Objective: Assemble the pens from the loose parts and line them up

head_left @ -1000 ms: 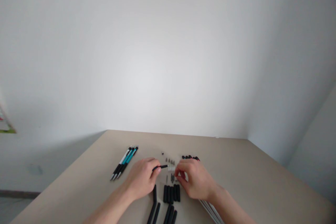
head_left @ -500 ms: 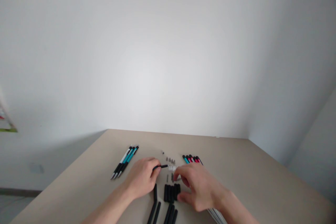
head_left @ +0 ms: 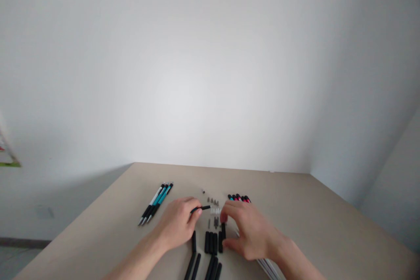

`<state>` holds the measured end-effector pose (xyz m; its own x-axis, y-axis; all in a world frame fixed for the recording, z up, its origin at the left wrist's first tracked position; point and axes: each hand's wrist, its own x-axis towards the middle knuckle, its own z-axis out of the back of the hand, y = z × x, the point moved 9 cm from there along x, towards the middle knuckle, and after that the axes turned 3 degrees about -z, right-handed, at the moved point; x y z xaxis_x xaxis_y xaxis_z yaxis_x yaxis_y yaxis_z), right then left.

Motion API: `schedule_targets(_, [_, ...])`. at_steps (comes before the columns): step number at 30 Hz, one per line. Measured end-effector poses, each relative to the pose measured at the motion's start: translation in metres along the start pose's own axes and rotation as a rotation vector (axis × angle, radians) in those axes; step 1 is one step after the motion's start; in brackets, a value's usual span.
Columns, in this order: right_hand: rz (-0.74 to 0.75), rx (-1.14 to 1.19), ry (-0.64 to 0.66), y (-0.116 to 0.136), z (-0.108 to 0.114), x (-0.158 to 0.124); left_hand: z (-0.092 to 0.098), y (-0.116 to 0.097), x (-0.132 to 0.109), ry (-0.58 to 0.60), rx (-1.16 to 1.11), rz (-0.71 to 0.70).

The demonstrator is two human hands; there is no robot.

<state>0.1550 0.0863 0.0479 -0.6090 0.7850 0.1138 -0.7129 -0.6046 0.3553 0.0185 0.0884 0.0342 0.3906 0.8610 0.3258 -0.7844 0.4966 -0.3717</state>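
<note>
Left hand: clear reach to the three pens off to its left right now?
Probably yes: the pens lie just beyond the left hand, with only bare tabletop visible between. The catch: its fingers hold a slim black piece, which would likely hamper grasping.

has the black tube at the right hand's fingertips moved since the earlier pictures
Yes: the black tube in the right hand has shifted toward the table's far edge, or been lifted; I cannot tell which.

Facing me: plain white wall, brightest nr ctr, greyer to my R. Beige counter runs up to it. Low L: dark skirting, grey floor.
</note>
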Motion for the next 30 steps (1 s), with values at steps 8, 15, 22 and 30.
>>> schedule_targets(8, [0.076,0.152,-0.237,0.004,0.011,0.0,0.012,-0.014,-0.003,-0.12,-0.071,-0.144])
schedule_targets(15, [0.064,0.201,-0.322,-0.005,0.009,0.0,0.012,-0.014,-0.003,-0.128,-0.073,-0.161])
schedule_targets(22, [0.09,0.166,-0.384,-0.002,0.015,-0.001,0.012,-0.014,-0.004,-0.135,-0.087,-0.181])
schedule_targets(30, [0.135,0.163,-0.452,0.003,0.021,-0.005,0.012,-0.012,-0.004,-0.146,-0.087,-0.176])
